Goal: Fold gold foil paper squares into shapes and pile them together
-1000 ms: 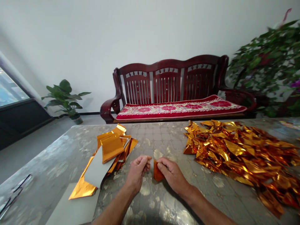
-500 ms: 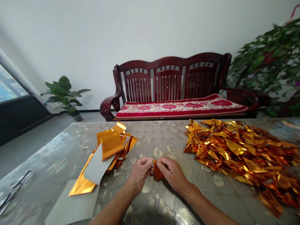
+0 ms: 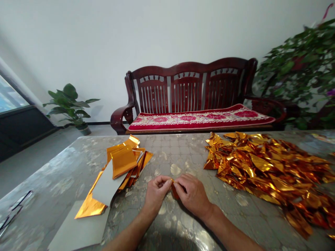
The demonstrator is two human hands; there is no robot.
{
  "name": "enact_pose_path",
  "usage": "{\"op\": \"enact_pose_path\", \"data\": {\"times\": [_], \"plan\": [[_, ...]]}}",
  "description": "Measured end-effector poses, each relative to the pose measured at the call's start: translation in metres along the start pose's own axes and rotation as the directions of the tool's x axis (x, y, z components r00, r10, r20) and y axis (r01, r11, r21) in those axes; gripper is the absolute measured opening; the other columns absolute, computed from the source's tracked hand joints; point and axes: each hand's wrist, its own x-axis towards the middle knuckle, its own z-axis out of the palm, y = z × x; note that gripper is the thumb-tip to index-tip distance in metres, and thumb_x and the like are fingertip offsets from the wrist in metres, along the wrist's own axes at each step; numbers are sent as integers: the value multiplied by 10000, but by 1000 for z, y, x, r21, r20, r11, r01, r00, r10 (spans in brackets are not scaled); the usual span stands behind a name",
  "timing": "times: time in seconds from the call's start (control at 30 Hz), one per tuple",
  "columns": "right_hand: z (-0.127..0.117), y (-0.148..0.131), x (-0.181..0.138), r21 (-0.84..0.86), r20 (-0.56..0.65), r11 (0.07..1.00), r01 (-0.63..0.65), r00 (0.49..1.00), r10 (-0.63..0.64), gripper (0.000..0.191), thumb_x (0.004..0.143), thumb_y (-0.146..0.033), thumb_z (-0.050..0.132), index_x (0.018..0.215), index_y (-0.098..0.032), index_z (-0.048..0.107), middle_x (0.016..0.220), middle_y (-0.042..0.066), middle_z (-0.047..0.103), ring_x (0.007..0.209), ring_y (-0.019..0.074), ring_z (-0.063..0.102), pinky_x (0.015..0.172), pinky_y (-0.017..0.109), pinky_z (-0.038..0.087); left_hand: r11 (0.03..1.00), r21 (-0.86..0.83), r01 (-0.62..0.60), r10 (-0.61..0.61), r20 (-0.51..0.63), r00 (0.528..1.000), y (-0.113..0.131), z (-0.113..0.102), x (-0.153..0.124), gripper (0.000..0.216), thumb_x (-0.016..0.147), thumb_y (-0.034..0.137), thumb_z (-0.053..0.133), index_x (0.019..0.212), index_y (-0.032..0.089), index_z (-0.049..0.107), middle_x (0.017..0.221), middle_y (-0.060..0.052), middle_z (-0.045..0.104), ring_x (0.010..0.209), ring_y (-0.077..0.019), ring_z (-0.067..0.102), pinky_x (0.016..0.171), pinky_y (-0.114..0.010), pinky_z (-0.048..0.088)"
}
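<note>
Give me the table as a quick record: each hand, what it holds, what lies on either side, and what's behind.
Left hand: fingertips pinching the top edge of a small foil piece
Right hand: gripping the same piece from its right side
Left of hands: loose stack of gold sheets, some pale side up
Right of hands: large heap of folded gold shapes
Behind table: dark red wooden bench with flowered mat

On the table point(image 3: 170, 150), foil sheets point(image 3: 123, 162) lie lower left in the frame, foil pieces point(image 3: 264, 165) lower right, a bench point(image 3: 186, 86) behind
</note>
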Motion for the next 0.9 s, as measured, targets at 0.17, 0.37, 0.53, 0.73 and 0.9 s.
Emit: {"op": "enact_pose_path", "data": {"times": [0.17,0.37,0.53,0.73,0.9], "plan": [[1,-1,0,-55,8,998,21,1000,-21,273,947,-225,491,703,-197,609,699,30,610,705,160,533,688,280,340,997,56,-50,52,-31,998,-1,1,1,195,674,319,759,686,140,685,616,2,645,570,-106,548,580,-208,426],[-3,0,4,81,-1,996,-44,999,44,212,922,-258,540,759,-206,665,750,34,657,755,172,573,715,285,381,998,-20,-64,64,15,998,0,-1,1,236,706,355,751,718,154,627,600,31,591,545,-92,516,545,-194,399],[0,8,7,409,-91,866,-289,931,353,118,771,-289,658,849,-203,678,739,5,670,653,153,561,622,260,425,987,-72,-147,137,-130,982,0,-7,2,240,784,390,700,774,173,599,628,41,575,590,-99,528,601,-202,423],[2,11,11,620,-98,699,-357,848,520,275,669,-360,697,870,-172,702,604,-29,594,544,131,493,527,246,393,985,-126,-121,105,-122,987,-4,-9,5,258,740,384,739,767,187,575,628,52,566,577,-93,521,596,-198,412],[0,12,14,676,-73,636,-373,825,561,254,648,-389,705,778,-171,703,635,4,660,569,146,543,555,255,430,988,-60,-142,134,-112,985,-6,-10,6,228,746,356,729,745,190,573,610,53,559,569,-98,510,585,-203,409]]}}
